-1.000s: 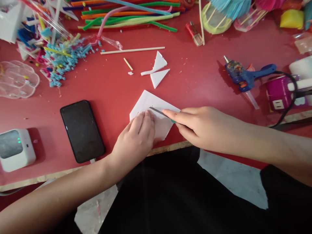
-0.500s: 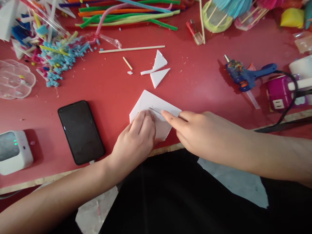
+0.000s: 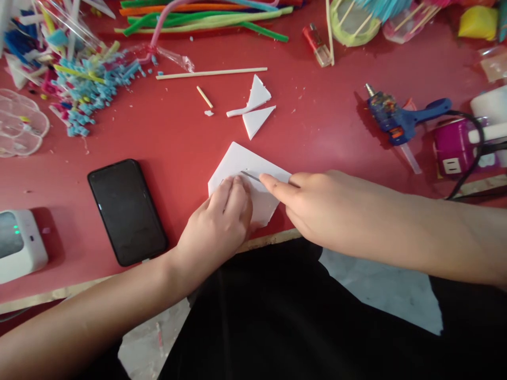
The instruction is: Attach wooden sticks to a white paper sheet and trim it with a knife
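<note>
A white foam sheet [image 3: 234, 158] with angled corners lies on the table near its front edge. My left hand [image 3: 225, 211] presses on its lower left part, fingers bent and held together; the thumb is mostly hidden. From the right, my right hand [image 3: 303, 203] grips a thin grey blade [image 3: 250, 176], its index finger stretched along the back. The blade's tip touches the sheet just beyond my left fingertips. Its handle is hidden in my right hand. Two cut white foam scraps [image 3: 258, 121] lie a little beyond the sheet.
Left of my hands lie a black phone [image 3: 127, 211] and a white device [image 3: 21, 245]. A blue glue gun [image 3: 400, 119] with a cable rests at right. Pipe cleaners [image 3: 206, 21], a wooden stick [image 3: 212, 73], blue foam bits [image 3: 85, 87] and a small red-capped bottle [image 3: 317, 46] lie farther back.
The whole view has shifted slightly, so things sit a little higher and further left. Both hands keep nearly the same place on the sheet, and the blade shows a little more clearly.
</note>
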{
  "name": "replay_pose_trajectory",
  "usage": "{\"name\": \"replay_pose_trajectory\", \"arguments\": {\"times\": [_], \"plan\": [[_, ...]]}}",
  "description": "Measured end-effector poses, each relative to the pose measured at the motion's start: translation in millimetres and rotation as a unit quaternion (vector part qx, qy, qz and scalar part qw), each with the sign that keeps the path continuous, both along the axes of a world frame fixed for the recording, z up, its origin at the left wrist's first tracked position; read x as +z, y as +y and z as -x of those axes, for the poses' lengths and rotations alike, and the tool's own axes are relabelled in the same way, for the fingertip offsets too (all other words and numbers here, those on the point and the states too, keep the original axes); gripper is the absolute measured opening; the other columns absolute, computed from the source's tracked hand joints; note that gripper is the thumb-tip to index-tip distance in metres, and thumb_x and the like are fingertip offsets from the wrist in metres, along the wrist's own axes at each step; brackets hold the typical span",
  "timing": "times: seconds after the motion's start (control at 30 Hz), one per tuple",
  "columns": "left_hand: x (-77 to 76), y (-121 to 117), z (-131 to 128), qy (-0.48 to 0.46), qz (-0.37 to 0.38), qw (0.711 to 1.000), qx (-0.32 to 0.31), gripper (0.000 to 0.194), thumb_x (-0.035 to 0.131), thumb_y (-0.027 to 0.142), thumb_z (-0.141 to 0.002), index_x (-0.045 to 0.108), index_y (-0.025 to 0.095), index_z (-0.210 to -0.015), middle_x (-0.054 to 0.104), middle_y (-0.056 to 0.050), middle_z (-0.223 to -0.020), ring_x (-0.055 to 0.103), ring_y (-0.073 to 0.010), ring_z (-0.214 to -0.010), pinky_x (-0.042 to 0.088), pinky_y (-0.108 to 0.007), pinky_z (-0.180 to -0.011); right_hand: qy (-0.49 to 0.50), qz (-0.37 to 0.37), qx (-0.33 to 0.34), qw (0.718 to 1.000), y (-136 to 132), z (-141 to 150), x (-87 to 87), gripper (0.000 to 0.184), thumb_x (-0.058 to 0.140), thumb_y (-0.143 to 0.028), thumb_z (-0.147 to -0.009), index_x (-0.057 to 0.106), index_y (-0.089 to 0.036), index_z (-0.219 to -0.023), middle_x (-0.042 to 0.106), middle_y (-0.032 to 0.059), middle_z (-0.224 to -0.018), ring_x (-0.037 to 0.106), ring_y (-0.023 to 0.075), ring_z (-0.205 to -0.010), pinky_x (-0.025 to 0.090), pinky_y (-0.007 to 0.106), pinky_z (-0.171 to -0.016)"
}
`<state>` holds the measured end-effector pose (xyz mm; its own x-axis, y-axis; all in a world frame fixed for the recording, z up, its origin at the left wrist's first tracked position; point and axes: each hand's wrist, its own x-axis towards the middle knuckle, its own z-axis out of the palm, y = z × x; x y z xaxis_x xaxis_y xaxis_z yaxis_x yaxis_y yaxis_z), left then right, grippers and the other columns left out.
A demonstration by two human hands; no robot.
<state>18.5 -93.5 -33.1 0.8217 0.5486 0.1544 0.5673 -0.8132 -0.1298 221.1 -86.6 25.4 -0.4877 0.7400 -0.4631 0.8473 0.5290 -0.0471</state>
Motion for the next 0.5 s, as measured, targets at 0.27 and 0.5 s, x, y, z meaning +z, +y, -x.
{"name": "replay_pose_trajectory", "arguments": {"times": [0.27, 0.5], "plan": [[1.6, -0.6, -1.9, 0.010, -0.021, 1.000, 0.004, 0.055, 0.052, 0.036, -0.098, 0.056, -0.009, -0.129, 0.068, -0.025, -0.121, 0.066, -0.0320, -0.112, 0.060, -0.037, -0.090, -0.047, 0.037, 0.010, 0.998, 2.1, -2.4, 6.0, 0.085, 0.054, -0.006, -0.071, 0.036, -0.010, -0.154, 0.064, 0.0049, -0.069, 0.032, 0.0104, -0.040, 0.015, 0.027, -0.041], [3.1, 0.1, -2.1, 0.034, -0.024, 0.999, 0.008, 0.054, 0.050, 0.040, -0.099, 0.060, -0.005, -0.128, 0.069, -0.022, -0.121, 0.067, -0.0307, -0.109, 0.061, -0.035, -0.085, -0.113, 0.123, -0.019, 0.986, 1.7, 1.8, 18.5, 0.089, 0.050, -0.002, -0.066, 0.038, -0.014, -0.154, 0.063, 0.0036, -0.069, 0.038, 0.0120, -0.040, 0.018, 0.030, -0.044]]}}
